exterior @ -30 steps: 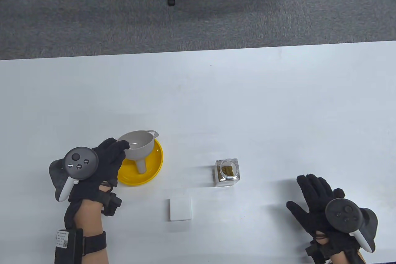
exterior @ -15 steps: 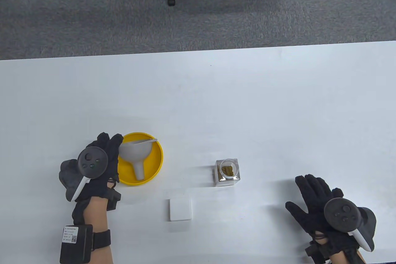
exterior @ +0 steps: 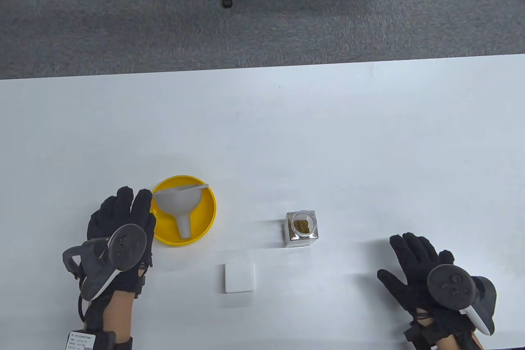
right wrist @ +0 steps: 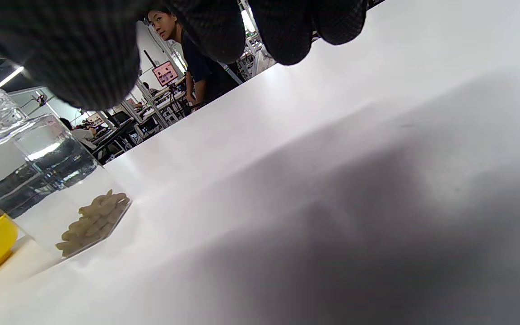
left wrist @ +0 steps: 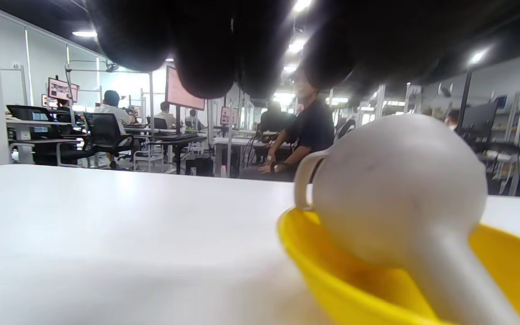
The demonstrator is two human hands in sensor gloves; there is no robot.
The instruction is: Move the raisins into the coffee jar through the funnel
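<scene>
Two gloved hands lie on the white worktop (exterior: 287, 128), fingers spread, holding nothing. Left hand (exterior: 121, 239) is just beside the yellow plastic bowl (exterior: 207, 212), where the grey plastic funnel (exterior: 177, 202) lies tipped. Right hand (exterior: 418, 274) is well right of the square glass jar (exterior: 301, 229) holding brown raisins (exterior: 301, 226). A white square lid (exterior: 239, 277) lies nearer, between bowl and jar.

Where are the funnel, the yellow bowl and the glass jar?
funnel (exterior: 177, 202), table view, on its grey cone
yellow bowl (exterior: 208, 211), table view, on its right inner wall
glass jar (exterior: 302, 228), table view, near its open mouth
</scene>
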